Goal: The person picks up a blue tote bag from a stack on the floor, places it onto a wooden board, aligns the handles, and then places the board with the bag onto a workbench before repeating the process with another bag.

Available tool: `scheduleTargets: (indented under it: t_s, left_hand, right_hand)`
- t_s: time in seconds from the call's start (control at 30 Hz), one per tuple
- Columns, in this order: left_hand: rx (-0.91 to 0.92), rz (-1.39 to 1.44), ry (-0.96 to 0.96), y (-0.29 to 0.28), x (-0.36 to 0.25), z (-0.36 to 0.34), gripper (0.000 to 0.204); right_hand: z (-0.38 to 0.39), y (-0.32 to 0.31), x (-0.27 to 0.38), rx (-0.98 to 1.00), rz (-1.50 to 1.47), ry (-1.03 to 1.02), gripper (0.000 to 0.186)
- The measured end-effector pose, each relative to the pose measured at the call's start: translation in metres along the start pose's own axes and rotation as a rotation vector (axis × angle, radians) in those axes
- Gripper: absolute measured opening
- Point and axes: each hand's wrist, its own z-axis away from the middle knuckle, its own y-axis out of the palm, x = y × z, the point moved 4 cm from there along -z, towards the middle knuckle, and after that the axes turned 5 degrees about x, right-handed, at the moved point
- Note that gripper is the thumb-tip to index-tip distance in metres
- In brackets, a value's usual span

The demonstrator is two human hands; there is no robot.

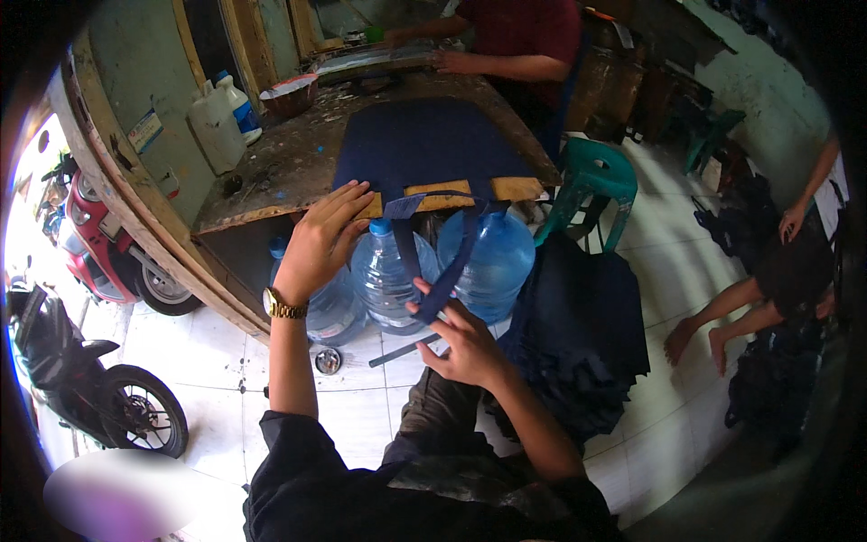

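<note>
A dark navy fabric bag (424, 140) lies flat on the worn wooden table, its opening side at the near edge. From there its strap handle (461, 262) hangs over the edge in a loop. My left hand (321, 230) presses on the bag's near left corner, fingers stretched out flat. Below the table edge, my right hand (465, 343) has its fingers closed around the lower end of the strap. A thin grey stick-like tool (393, 353) juts leftward from the same hand; its other end is hidden by the fingers.
Large blue water jugs (388, 271) stand under the table (262, 203). A green plastic stool (596, 176) and a dark cloth pile (578, 334) are at the right. Across the table works another person (519, 54); someone sits far right. Parked motorbikes stand left.
</note>
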Motion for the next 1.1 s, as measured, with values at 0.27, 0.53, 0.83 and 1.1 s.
scheduleTargets:
  t_s: [0.27,0.53,0.83,1.1]
  left_hand:
    - [-0.067,-0.115,-0.008,0.014,0.009,0.006,0.034]
    - [-0.447,0.363,-0.032,0.068,-0.076,0.072,0.013]
    - [0.548,-0.125,-0.085,0.403,-0.102,0.284,0.081]
    - [0.691,-0.135,-0.096,0.422,-0.097,0.297,0.087]
  right_hand:
    - [0.04,-0.045,0.025,0.387,-0.2,0.292,0.04]
    - [0.026,-0.181,0.109,-0.139,-0.309,0.025,0.034]
    - [-0.022,-0.152,0.177,0.619,-0.781,-0.087,0.042]
    - [0.013,-0.093,0.12,0.241,-0.685,-0.078,0.031]
